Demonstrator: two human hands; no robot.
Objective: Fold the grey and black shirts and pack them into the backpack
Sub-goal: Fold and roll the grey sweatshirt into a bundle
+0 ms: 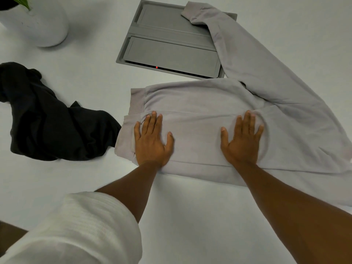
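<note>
The grey shirt [198,103] lies on the white table, its body folded lengthwise with the ribbed hem at the left. One long sleeve stretches up and away to the right, its cuff lying over a grey panel. My left hand [152,140] presses flat on the folded part near the hem. My right hand [242,138] presses flat on the same fold further right. Both have straight, spread fingers. The black shirt [47,119] lies crumpled in a heap at the left, apart from my hands. No backpack is in view.
A grey recessed panel [167,44] with two lids and a small red light is set into the table behind the grey shirt. A white round plant pot [42,23] stands at the far left corner. Bare white table [190,216] lies in front.
</note>
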